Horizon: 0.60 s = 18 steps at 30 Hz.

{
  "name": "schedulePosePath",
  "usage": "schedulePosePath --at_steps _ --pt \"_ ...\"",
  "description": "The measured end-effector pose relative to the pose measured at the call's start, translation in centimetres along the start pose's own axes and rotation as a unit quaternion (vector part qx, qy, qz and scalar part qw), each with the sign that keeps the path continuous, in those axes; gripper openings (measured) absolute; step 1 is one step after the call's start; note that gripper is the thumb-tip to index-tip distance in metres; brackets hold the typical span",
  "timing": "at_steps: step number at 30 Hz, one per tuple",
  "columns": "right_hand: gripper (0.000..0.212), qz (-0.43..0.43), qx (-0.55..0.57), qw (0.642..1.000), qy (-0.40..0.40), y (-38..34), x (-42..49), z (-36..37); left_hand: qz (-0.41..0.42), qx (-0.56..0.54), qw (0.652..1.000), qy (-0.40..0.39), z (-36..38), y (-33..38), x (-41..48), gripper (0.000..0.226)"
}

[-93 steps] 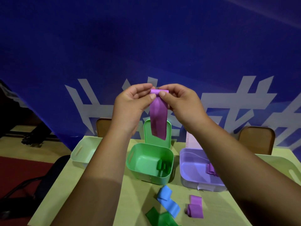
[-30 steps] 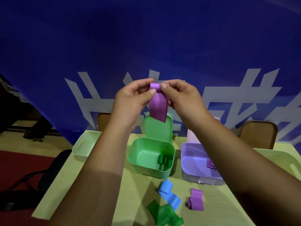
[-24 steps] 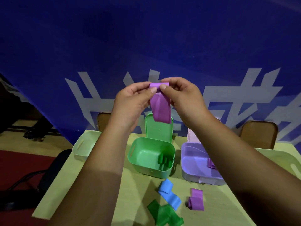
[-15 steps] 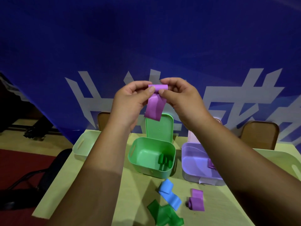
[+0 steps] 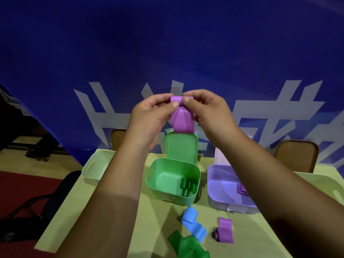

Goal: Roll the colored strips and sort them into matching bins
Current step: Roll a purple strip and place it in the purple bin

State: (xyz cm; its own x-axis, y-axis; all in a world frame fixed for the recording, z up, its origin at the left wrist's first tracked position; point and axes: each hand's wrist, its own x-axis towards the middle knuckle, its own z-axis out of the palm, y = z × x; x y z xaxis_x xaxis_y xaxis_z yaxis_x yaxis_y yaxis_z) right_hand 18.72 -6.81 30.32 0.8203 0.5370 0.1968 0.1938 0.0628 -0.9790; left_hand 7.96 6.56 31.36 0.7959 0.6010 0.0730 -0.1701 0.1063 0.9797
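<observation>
My left hand (image 5: 149,120) and my right hand (image 5: 208,116) both pinch the rolled top of a purple strip (image 5: 182,120), held up above the bins, its tail hanging down. Below stands the green bin (image 5: 158,181) with green rolls (image 5: 188,186) inside and its lid upright behind. To its right is the purple bin (image 5: 221,190) holding a purple roll (image 5: 242,189). On the table lie a blue strip (image 5: 193,223), a green strip (image 5: 188,246) and a partly rolled purple strip (image 5: 224,229).
A pale bin (image 5: 93,166) sits at the table's far left corner, another pale bin (image 5: 333,185) at the far right. Two brown chair backs (image 5: 296,155) stand behind the table before a blue banner. A black chair (image 5: 55,198) is at the left.
The hanging tail of the purple strip has grown shorter as both hands roll it from the top; the hands stayed in about the same spot.
</observation>
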Motion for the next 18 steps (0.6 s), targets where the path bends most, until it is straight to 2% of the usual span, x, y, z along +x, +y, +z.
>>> schedulePosePath --at_steps 13,18 --pt "0.020 -0.029 0.002 1.000 -0.010 -0.46 -0.23 -0.31 -0.029 0.001 1.000 -0.008 0.30 0.72 -0.17 0.025" --pt "0.022 -0.020 0.006 1.000 -0.018 -0.26 -0.33 -0.07 -0.005 0.024 1.000 0.003 0.14 0.52 0.10 0.021"
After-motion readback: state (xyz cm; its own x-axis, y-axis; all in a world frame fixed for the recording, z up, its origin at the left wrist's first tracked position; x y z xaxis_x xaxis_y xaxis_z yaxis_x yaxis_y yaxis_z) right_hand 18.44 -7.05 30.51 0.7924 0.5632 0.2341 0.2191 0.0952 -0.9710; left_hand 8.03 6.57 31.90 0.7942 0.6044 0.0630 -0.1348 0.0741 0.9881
